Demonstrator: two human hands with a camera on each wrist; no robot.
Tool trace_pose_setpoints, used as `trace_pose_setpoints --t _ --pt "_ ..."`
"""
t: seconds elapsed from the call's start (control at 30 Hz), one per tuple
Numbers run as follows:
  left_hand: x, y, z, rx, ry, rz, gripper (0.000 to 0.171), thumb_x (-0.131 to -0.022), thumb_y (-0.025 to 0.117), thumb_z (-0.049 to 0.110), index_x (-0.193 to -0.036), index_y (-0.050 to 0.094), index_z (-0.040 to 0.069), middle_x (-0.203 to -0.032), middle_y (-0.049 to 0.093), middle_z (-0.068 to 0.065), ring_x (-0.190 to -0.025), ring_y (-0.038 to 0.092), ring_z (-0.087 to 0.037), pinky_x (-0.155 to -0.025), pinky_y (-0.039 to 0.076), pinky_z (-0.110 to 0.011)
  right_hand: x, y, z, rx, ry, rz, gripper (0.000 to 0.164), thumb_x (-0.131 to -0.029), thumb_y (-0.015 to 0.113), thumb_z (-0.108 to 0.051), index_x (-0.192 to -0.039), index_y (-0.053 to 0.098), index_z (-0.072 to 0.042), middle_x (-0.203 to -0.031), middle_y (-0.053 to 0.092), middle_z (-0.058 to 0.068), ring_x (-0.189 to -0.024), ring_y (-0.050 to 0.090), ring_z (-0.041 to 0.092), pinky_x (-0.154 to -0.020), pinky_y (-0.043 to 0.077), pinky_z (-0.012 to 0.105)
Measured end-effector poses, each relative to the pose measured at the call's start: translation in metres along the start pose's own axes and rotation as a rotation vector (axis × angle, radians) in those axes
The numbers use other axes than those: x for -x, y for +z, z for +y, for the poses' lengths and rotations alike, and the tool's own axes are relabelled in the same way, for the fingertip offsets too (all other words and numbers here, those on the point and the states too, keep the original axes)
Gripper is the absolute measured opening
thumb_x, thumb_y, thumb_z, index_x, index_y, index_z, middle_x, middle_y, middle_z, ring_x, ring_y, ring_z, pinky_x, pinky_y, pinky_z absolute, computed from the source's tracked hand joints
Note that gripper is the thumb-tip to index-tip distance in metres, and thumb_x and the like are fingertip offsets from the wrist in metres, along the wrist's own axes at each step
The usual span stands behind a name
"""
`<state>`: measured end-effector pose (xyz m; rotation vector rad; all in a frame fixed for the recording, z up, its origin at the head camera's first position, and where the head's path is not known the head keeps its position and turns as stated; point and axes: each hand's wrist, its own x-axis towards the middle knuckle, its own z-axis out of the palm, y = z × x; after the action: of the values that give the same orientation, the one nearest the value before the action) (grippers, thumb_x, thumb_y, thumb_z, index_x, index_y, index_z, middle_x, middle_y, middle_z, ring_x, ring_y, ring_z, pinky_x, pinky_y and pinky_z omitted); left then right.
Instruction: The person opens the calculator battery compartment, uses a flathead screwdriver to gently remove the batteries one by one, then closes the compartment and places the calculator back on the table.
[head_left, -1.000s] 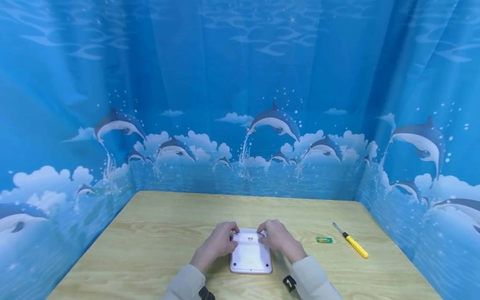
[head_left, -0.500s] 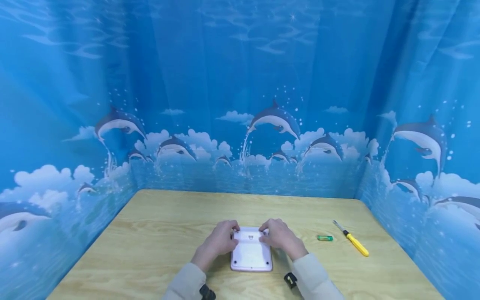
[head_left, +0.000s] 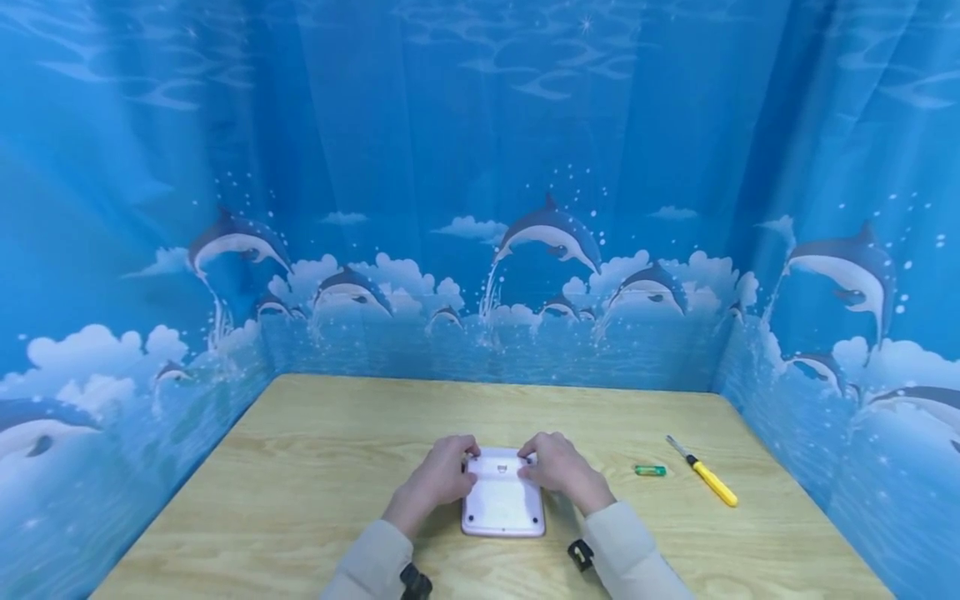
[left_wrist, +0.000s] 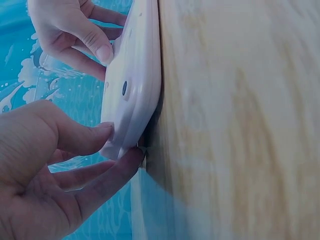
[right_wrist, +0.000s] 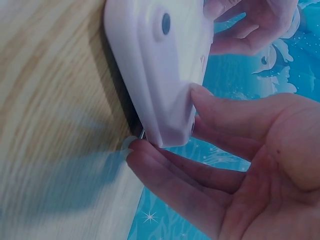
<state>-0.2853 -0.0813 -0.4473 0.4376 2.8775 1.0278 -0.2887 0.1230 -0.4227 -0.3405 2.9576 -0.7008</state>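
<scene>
A pale pink-white calculator [head_left: 501, 510] lies face down on the wooden table, its underside showing small dark feet and a battery-cover latch [head_left: 502, 469]. At its far left corner my left hand [head_left: 441, 473] pinches the casing. In the left wrist view the thumb [left_wrist: 95, 136] presses the underside while a fingertip [left_wrist: 131, 157] is at the lower edge. My right hand [head_left: 561, 468] pinches the far right corner likewise. The right wrist view shows its thumb [right_wrist: 210, 102] on the casing and fingers [right_wrist: 170, 175] under the edge. The calculator's face is hidden.
A green battery [head_left: 649, 471] lies to the right of the calculator. Beyond it is a screwdriver [head_left: 708, 477] with a yellow handle. A blue dolphin-print curtain [head_left: 480, 350] surrounds the table [head_left: 337, 433] at the back and sides.
Both hands keep their pinch on the calculator's far corners. The whole scene shifts slightly upward in the head view; otherwise nothing on the table visibly moves.
</scene>
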Motion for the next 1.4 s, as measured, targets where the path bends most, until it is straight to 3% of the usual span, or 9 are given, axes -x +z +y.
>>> trace_pose_setpoints --t 0.3,0.53,0.97,1.4 --pt "0.0022 0.0027 0.0031 0.014 -0.027 -0.009 0.025 -0.087 0.074 0.000 -0.110 0.067 0.007 -0.112 0.068 -0.011 -0.083 0.060 -0.016 -0.073 0.057 -0.033 0.0017 0.0015 0.0014 -0.016 0.007 -0.024 0.030 -0.088 0.080 -0.015 -0.116 0.076 -0.006 -0.122 0.073 0.017 -0.112 0.066 0.032 -0.098 0.055 0.052" --pt "0.0003 0.0016 0.0066 0.000 -0.037 0.001 0.025 -0.087 0.075 0.001 -0.111 0.068 0.007 -0.108 0.068 -0.009 -0.083 0.061 -0.017 -0.075 0.058 -0.034 0.0004 -0.0002 0.0010 -0.009 0.011 -0.031 0.030 -0.089 0.079 -0.016 -0.117 0.076 -0.006 -0.123 0.072 0.017 -0.117 0.066 0.036 -0.102 0.053 0.055" --pt "0.0017 0.0023 0.0014 -0.018 -0.021 0.006 0.025 -0.088 0.075 0.003 -0.112 0.069 0.006 -0.121 0.069 -0.014 -0.101 0.066 -0.024 -0.090 0.060 -0.044 -0.0015 0.0029 0.0025 -0.011 0.008 -0.048 0.031 -0.089 0.079 -0.018 -0.117 0.075 -0.006 -0.123 0.073 0.015 -0.117 0.065 0.034 -0.102 0.053 0.054" --pt "0.0014 -0.0003 0.0033 -0.026 -0.037 0.019 0.027 -0.087 0.077 0.003 -0.112 0.069 0.007 -0.116 0.067 -0.012 -0.097 0.063 -0.022 -0.087 0.059 -0.042 -0.0024 0.0009 0.0018 -0.008 0.012 -0.042 0.030 -0.089 0.080 -0.017 -0.117 0.076 -0.006 -0.123 0.073 0.014 -0.116 0.066 0.033 -0.101 0.054 0.052"
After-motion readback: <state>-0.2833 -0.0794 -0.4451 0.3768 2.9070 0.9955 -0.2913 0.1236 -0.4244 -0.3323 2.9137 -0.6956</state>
